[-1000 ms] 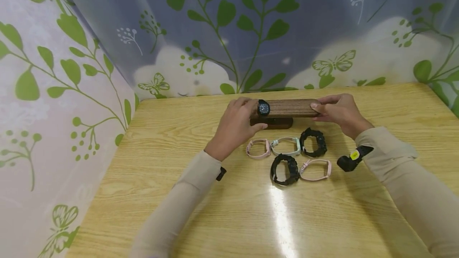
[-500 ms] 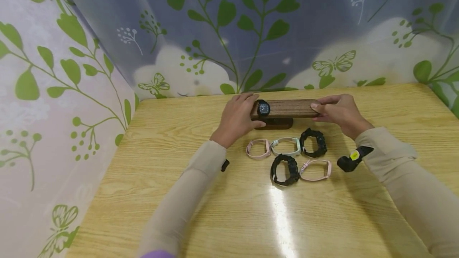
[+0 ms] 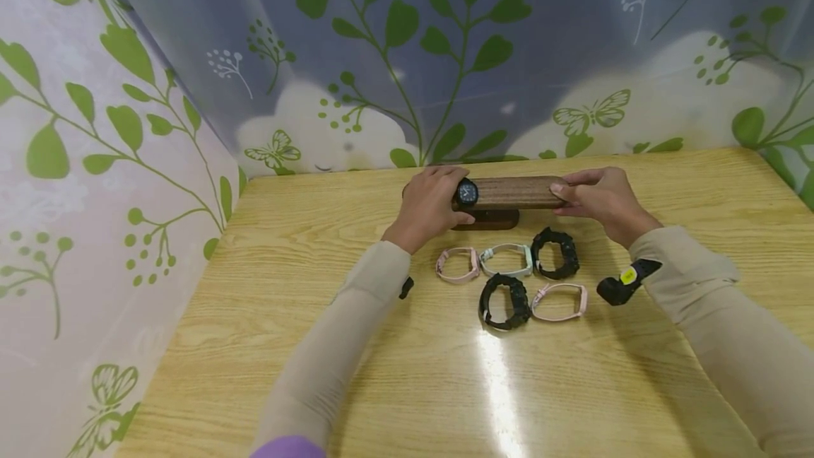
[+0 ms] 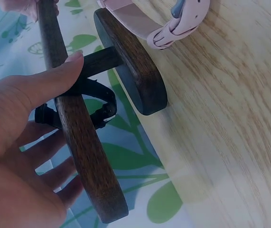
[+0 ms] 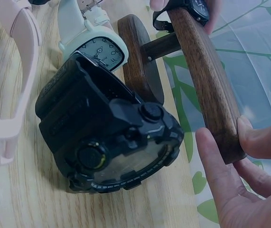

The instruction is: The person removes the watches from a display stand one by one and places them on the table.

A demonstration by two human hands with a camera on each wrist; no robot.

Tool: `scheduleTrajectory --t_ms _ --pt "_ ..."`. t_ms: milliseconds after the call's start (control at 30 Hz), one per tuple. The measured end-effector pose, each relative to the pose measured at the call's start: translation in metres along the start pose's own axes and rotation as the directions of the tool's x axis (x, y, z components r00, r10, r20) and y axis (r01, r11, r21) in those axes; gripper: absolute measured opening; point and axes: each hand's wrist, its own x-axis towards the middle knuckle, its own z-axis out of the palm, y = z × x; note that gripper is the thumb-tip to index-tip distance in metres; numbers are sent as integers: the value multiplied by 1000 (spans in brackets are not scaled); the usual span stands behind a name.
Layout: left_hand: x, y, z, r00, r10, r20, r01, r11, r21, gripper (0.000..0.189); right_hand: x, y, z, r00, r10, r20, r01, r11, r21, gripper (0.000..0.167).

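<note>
A dark wooden watch stand (image 3: pixel 518 192) stands near the table's far edge, a horizontal bar above a rounded base (image 4: pixel 137 71). Looped round its bar is a small black watch (image 3: pixel 467 192), its square face turned toward me. My left hand (image 3: pixel 429 205) holds this watch at the bar, thumb on the near side by the strap and fingers behind. At the bar's right end my right hand (image 3: pixel 603 198) pinches the wood between thumb and fingers. The left end of the bar is mostly hidden by my left hand in the head view.
In front of the stand lie a pink watch (image 3: pixel 458 265), a mint watch (image 3: pixel 506 260) and a bulky black watch (image 3: pixel 555 253). Nearer are another bulky black watch (image 3: pixel 504 302) and a second pink watch (image 3: pixel 559 302). A leaf-patterned curtain (image 3: pixel 356 55) hangs behind the table (image 3: pixel 286 267).
My left hand has shifted slightly right along the bar, closer round the black watch. The right hand, stand and loose watches have stayed put.
</note>
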Motion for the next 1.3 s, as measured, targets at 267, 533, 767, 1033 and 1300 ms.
scheduleTrajectory --t_ms 267,533,767,1033,1300 --pt "2 0 1 1000 2 -17 -2 1000 -26 73 -1 -1 0 1000 6 -2 -6 1000 4 55" --pt "0 -9 2 999 0 -37 -2 998 -62 72 0 0 0 1000 3 -7 -3 1000 0 55" --pt "-8 -23 1 999 -10 -53 5 995 -95 72 1 0 0 1000 11 -5 -11 1000 0 56" --pt "-15 -35 0 997 -25 -71 16 991 -131 70 1 -1 0 1000 16 -1 -16 1000 0 56" --pt "-21 -44 -2 996 -39 -86 23 983 -181 69 1 -1 0 1000 16 1 -16 1000 -6 57"
